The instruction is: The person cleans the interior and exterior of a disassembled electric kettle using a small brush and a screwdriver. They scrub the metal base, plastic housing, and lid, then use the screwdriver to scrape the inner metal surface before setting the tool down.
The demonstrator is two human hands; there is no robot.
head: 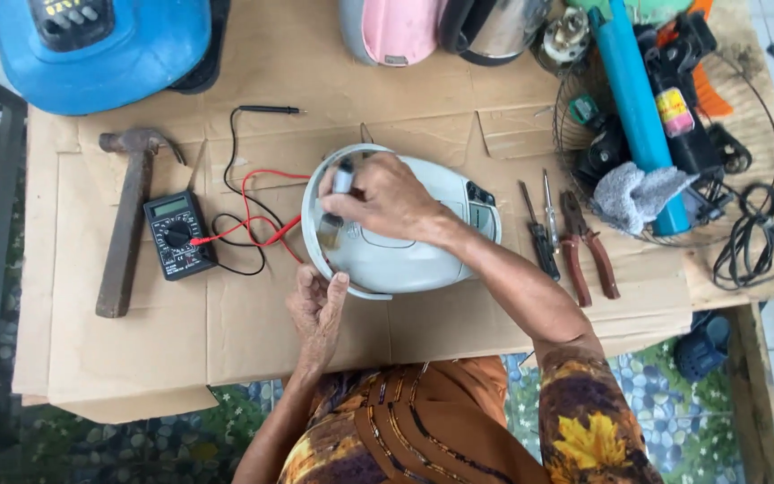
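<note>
Nearest, the left hand (315,309) is pinching the near rim of the white appliance lid (405,237), which is lying mid-desk. Just beyond, the right hand (385,199) is gripping a small brush (335,208), seemingly brushing the lid's inside; sweeping further along probably calls for turning the lid. Cardboard (226,332) is covering the desk, carrying a multimeter (175,235), hammer (127,224) and pliers (587,242); patterned tiles are showing below.

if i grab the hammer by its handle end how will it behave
The hammer will probably feel head-heavy: a rusty metal head tops a long wooden handle, so the head end may dip. It looks stiff, not floppy. Lying flat on the cardboard, it seems unlikely to roll, and the rough, worn handle should not slip.
</note>
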